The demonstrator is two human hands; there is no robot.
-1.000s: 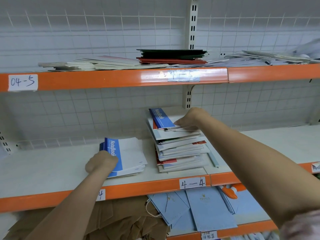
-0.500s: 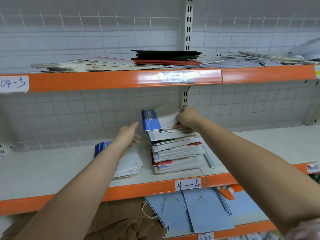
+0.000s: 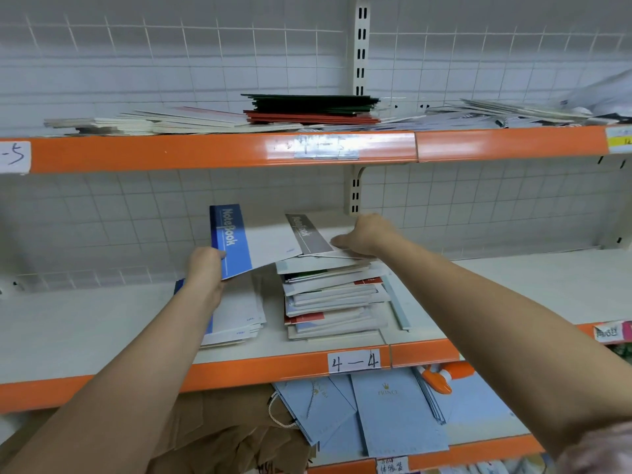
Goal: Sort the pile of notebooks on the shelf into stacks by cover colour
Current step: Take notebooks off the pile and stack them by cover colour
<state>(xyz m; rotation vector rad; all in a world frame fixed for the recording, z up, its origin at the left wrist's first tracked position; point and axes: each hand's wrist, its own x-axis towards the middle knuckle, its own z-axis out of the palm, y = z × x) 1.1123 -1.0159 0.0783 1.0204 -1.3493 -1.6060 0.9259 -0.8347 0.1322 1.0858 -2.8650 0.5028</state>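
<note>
A: Your left hand point(image 3: 205, 268) has the blue-banded notebook point(image 3: 253, 242), fingers curled round its near-left edge, thumb side up. It's tilted, its far corner overlapping the top of the mixed pile point(image 3: 333, 295).

B: And just below those fingers?

A: The blue stack point(image 3: 239, 319), partly hidden behind your left wrist. I'd judge that's why you're gripping by the edge: you can swing the notebook across and lay it flat on its own colour without changing grip.

B: Your right hand point(image 3: 366, 236)?

A: Down on the top of the pile, fingers reaching left onto the grey-banded notebook point(image 3: 309, 234). Whether they pinch its edge or merely press flat, I can't tell; the knuckles cover the tips. Either way it looks like a steadying hold, so the leaning pile doesn't slide as the blue one comes off.

B: How far along?

A: Early, by the look of it. The pile under your right fingers shows red, green and blue edges mixed through it, and only one colour stack stands on this shelf point(image 3: 85, 340).

B: Risk?

A: The pile fans toward your right; lift the steadying hand too soon and the upper books may slip.
</note>
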